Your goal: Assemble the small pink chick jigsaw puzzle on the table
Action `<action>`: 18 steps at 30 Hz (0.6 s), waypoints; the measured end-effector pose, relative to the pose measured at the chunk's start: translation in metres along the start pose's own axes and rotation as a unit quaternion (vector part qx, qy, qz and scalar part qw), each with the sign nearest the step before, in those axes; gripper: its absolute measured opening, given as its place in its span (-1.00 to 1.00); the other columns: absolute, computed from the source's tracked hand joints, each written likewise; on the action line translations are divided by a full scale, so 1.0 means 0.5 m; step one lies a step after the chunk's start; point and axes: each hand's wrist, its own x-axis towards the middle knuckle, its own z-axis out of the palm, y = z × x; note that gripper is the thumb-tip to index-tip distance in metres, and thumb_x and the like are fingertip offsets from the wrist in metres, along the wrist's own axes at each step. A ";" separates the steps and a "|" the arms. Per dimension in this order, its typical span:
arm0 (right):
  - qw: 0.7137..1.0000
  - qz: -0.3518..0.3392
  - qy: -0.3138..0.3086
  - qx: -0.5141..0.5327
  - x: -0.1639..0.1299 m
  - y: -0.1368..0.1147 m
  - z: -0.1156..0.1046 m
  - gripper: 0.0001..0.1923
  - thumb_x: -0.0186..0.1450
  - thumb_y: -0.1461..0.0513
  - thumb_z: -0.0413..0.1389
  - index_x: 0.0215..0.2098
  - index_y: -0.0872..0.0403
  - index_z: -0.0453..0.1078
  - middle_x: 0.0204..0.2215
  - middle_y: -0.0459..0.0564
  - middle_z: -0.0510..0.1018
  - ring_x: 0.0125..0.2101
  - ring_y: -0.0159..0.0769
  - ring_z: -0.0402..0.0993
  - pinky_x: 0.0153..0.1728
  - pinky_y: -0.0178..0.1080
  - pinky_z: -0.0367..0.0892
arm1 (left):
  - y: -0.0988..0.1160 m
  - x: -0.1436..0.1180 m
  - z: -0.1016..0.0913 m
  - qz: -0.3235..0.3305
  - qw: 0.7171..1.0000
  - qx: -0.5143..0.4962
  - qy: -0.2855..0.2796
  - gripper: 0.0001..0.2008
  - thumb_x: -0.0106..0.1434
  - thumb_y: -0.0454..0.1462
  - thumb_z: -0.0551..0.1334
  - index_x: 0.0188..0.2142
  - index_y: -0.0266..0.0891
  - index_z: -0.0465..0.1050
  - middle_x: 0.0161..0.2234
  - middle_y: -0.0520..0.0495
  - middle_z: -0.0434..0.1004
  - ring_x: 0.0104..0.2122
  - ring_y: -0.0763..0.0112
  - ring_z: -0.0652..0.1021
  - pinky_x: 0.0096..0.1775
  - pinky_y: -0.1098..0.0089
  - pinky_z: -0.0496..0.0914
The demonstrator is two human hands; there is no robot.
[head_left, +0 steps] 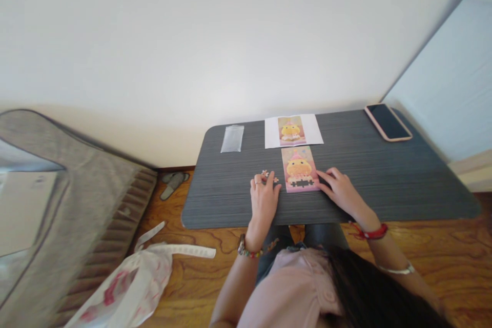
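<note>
A nearly finished puzzle [300, 169] is laid flat on the dark surface [384, 174], between the two hands. The right hand [340, 188] is spread flat, fingertips touching the puzzle's lower right edge, nothing held. The left hand [264, 199] is rested loosely curled just left of it, with loose pieces [268, 174] at its fingertips; whether one is pinched cannot be told. A printed picture [293, 130] is seen beyond the puzzle.

One view only was supplied, from a camera worn on the person's head. It looked forward and steeply down over the person's own chest and arms onto the dark worktop [384, 174], which filled the middle of the picture at arm's reach. It faced a pale wall [192, 36] beyond the worktop's far edge. Wooden floor [192, 277] showed below and left.
</note>
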 end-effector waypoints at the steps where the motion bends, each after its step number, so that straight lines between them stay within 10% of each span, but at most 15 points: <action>1: 1.000 -0.003 0.006 0.007 0.000 -0.008 -0.002 -0.65 0.33 0.13 -0.07 -0.01 0.09 0.36 -0.27 0.09 0.39 -0.26 -0.21 0.36 -0.31 -0.20 0.26 | -0.019 -0.004 -0.004 -0.014 1.000 -0.007 0.015 -0.63 0.18 -0.25 0.19 0.01 -0.18 0.35 -0.23 -0.12 0.23 -0.22 0.27 0.31 -0.12 0.24 0.32; 8: 0.996 -0.071 0.000 0.051 0.029 -0.115 0.003 -0.79 0.30 0.24 -0.01 -0.18 0.06 0.43 -0.29 0.06 0.42 -0.23 -0.23 0.36 -0.20 -0.19 0.24 | -0.117 -0.044 -0.017 -0.079 0.996 -0.025 0.030 -0.78 0.13 -0.30 0.23 -0.20 -0.25 0.48 -0.28 -0.13 0.23 -0.24 0.23 0.31 -0.12 0.21 0.34; 18: 0.998 -0.033 -0.056 -0.002 0.124 -0.208 0.055 -0.84 0.27 0.26 0.01 -0.28 0.13 0.43 -0.26 0.12 0.42 -0.22 -0.18 0.33 -0.20 -0.17 0.21 | -0.107 -0.027 -0.006 -0.072 0.996 -0.047 0.032 -0.88 0.16 -0.30 0.20 -0.30 -0.26 0.48 -0.29 -0.13 0.25 -0.23 0.24 0.31 -0.12 0.25 0.33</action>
